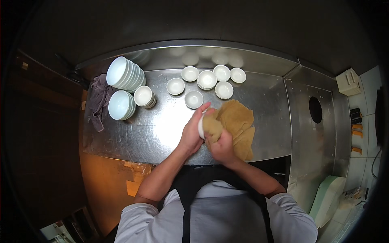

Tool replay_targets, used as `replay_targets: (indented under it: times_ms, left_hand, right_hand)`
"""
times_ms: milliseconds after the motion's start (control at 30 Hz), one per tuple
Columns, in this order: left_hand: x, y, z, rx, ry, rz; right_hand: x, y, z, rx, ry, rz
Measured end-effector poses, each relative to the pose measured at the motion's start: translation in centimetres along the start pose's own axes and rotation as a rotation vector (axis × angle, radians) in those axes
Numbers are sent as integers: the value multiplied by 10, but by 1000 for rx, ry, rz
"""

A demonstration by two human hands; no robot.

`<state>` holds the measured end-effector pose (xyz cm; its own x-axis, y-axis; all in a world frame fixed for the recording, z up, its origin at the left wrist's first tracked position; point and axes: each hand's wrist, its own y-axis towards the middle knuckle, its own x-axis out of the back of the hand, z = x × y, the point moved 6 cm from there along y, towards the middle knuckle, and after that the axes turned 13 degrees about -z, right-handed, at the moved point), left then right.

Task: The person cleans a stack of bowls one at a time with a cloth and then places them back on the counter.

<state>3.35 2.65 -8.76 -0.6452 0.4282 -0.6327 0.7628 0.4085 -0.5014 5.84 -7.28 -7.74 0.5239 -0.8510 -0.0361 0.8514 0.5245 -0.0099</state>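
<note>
My left hand grips a small white bowl tilted on its side, its opening turned to the right. Bunched tan cloth fills the bowl's mouth, and my right hand clasps it there. The rest of this cloth, or a second one, lies spread on the steel counter under and right of my right hand. Just beyond my fingertips stands a small white bowl. Several more sit behind it, among them a short stack. Most of the held bowl is hidden by my left hand and the cloth.
Two stacks of larger pale bowls, a tall one and a shorter one, stand at the left beside a stack of small bowls. A purple-grey cloth lies at the left edge. The right-hand steel surface has a round hole.
</note>
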Motion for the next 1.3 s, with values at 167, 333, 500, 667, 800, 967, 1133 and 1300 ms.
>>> replay_targets:
  times_ms: [167, 333, 500, 667, 800, 967, 1133, 1300]
  left_hand:
    - [6, -4, 9, 37, -148, 15]
    - [9, -6, 15, 125, -169, -9]
    - [17, -18, 4, -21, -205, 103]
    - [31, -35, -36, -311, 207, -20]
    - [52, -41, -119, -1128, 996, -504]
    - [99, -9, -142, -1553, 1500, -688]
    - [91, 0, -129, -1518, 1758, -927]
    - [49, 16, -64, -1270, 1472, -120]
  right_hand:
    - [1, 3, 11, -31, 88, 18]
    - [-3, -5, 22, 452, -396, 89]
    - [13, 18, 19, 12, -28, -26]
    - [42, 38, -1, -211, 332, -317]
    - [54, 36, -7, -292, 483, -343]
    - [65, 35, -19, -306, 621, -300]
    - [78, 36, 10, -243, 812, -306]
    - [99, 40, 22, -182, 847, -405]
